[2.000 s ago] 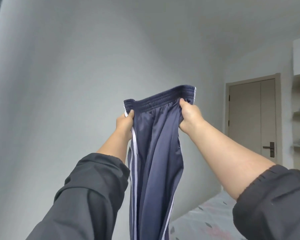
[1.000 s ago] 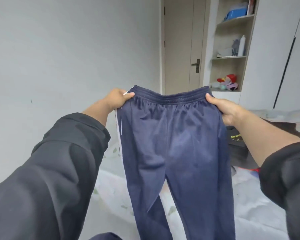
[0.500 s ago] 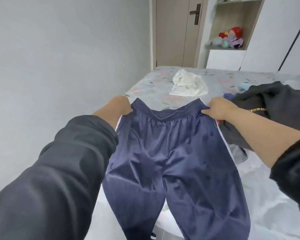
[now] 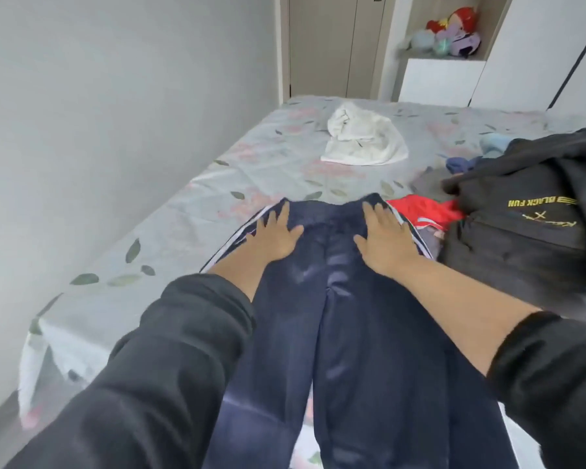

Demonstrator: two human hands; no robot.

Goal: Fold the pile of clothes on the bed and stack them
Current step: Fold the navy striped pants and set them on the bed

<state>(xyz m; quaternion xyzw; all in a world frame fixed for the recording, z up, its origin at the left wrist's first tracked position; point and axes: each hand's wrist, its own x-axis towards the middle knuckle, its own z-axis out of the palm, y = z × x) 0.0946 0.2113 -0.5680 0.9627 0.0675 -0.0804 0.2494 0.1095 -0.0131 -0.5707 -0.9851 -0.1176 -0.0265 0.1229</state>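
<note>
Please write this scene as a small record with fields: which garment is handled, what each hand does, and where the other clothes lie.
garment handled: navy blue track trousers with white side stripes, unfolded, flat on the bed with grey leaf-printed sheet
left hand: flat, fingers straight, pressing near the waistband
right hand: flat, pressing the waistband's other side
white crumpled garment: farther up the bed, apart
red garment: beside the trousers' right edge
black garment with yellow print: at the right

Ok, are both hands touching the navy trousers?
Touching. Head view shows the left hand and right hand lying flat, fingers spread, on the navy trousers near the waistband.
</note>
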